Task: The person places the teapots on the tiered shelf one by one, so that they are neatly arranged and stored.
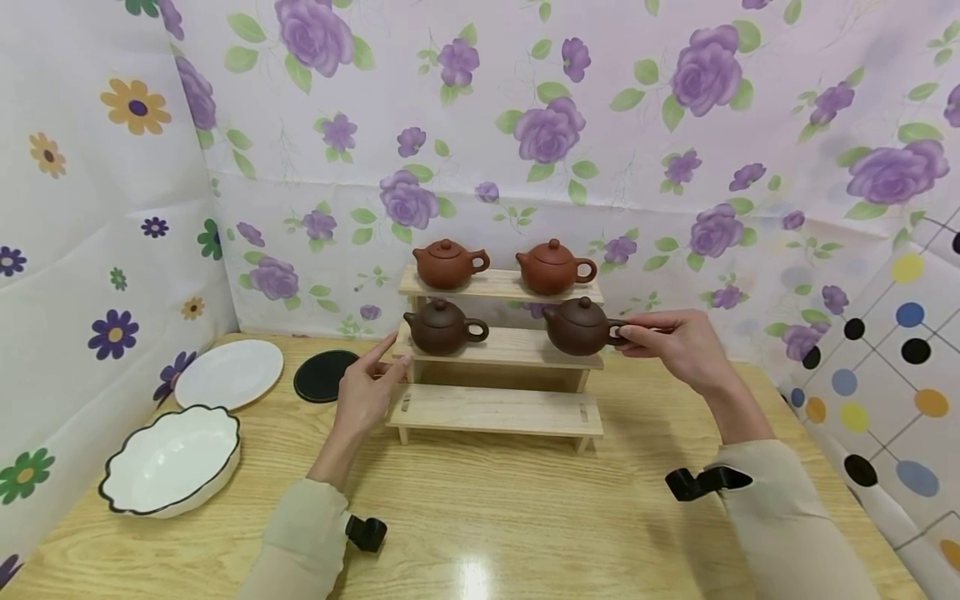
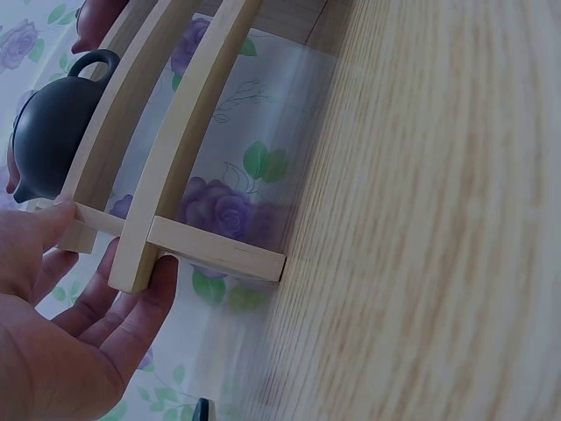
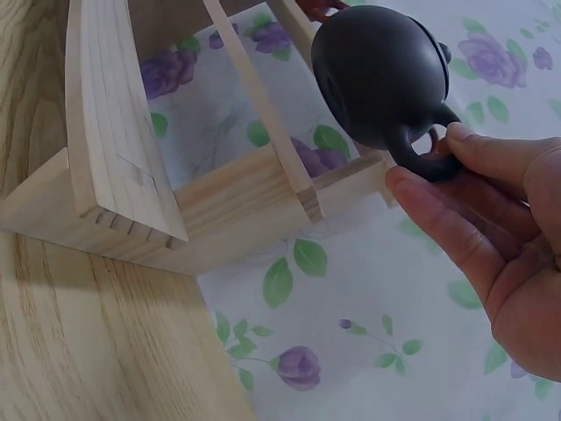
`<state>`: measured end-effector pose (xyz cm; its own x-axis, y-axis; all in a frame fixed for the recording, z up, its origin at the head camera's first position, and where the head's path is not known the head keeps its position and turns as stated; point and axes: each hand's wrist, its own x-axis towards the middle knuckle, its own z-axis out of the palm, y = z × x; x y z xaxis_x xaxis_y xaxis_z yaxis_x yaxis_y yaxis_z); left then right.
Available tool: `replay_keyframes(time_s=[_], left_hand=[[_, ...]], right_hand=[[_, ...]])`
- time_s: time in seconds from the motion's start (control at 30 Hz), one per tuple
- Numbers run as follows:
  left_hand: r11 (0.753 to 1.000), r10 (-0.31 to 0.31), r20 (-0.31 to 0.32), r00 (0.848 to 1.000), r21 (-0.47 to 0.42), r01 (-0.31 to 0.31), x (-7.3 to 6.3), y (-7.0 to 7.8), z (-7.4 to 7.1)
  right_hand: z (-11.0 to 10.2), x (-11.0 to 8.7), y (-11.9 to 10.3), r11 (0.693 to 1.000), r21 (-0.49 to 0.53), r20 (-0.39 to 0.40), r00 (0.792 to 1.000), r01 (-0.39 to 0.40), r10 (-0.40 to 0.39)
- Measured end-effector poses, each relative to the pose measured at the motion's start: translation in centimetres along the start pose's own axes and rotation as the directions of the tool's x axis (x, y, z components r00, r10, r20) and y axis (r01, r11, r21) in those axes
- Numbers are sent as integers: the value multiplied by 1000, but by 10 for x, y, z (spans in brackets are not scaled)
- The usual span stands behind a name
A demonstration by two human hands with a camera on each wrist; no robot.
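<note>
A three-tier wooden stand (image 1: 495, 408) carries small clay teapots. My right hand (image 1: 675, 342) pinches the handle of a dark brown teapot (image 1: 582, 328) at the right end of the middle shelf. In the right wrist view this teapot (image 3: 377, 74) is tilted by the camera angle; whether its base touches the shelf I cannot tell. My left hand (image 1: 367, 390) grips the stand's left side, thumb near the middle shelf and fingers round the side frame (image 2: 136, 263). Another dark brown teapot (image 1: 438, 328) sits at that shelf's left end. Two reddish-brown teapots, left (image 1: 446, 265) and right (image 1: 551, 268), stand on top.
To the left on the wooden table (image 1: 525, 517) lie a white plate (image 1: 228, 375), a black round disc (image 1: 322, 377) and a white scalloped bowl (image 1: 176, 458) with a dark rim. Flower-patterned cloth (image 1: 480, 108) hangs close behind the stand.
</note>
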<state>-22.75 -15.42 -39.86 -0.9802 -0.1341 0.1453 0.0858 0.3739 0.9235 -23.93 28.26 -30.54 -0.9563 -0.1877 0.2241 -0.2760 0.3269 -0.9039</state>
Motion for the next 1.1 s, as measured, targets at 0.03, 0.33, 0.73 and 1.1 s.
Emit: replay_keyframes(time_s=[0.03,0.33,0.73,1.1], left_hand=[[1000,0,1,1000,-1,0,0,0,0],[1000,4,1,1000,-4,-4,0,-1,0],[1000,3,6,1000,4,-3,-1,1,0],[1000,6,10,1000,5,-6,0,0,0]], right_hand=[[1,1,0,1000,2,4,1000,-3,3],[13,10,3,999,-28,26,999,-31,31],[27,22,8,1000,-19,40,999,-16,16],[26,25,14,1000,-14,52,998,-25,26]])
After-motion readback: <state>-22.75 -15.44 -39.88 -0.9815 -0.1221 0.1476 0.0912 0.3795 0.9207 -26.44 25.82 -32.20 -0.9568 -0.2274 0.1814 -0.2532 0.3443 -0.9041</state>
